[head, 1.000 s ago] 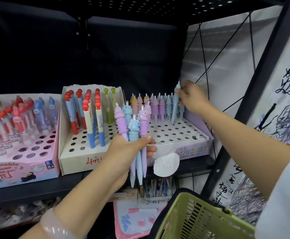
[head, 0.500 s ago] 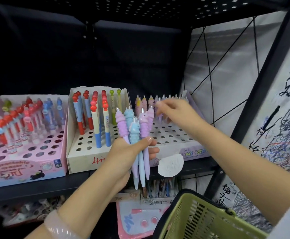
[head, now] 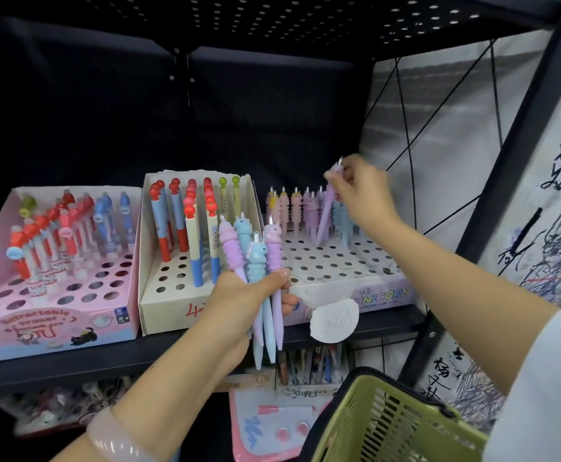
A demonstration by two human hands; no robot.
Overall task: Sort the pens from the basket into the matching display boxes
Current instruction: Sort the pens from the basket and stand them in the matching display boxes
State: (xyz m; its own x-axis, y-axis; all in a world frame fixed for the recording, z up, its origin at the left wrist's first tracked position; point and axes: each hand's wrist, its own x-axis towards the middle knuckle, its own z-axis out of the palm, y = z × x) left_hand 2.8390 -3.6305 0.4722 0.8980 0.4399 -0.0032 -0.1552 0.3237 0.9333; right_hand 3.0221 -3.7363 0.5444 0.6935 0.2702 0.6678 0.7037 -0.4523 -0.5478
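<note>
My left hand (head: 239, 305) grips a bunch of unicorn pens (head: 255, 261), purple and light blue, upright in front of the shelf. My right hand (head: 362, 195) pinches the top of one purple unicorn pen (head: 325, 215), tilted, with its tip down at the holed top of the Unicorn display box (head: 345, 261). A row of pastel unicorn pens stands at the back of that box. The green basket (head: 392, 425) hangs at the lower right; its inside is hidden.
A cream box (head: 159, 295) with red, blue and green-topped pens stands left of the Unicorn box. A pink eraser-pen box (head: 49, 321) sits at the far left. A round white tag (head: 334, 320) hangs off the shelf edge. A black post rises on the right.
My right hand came back to the bunch, took one purple pen from it and carried it up and right to the Unicorn box. The bunch in my left hand is smaller.
</note>
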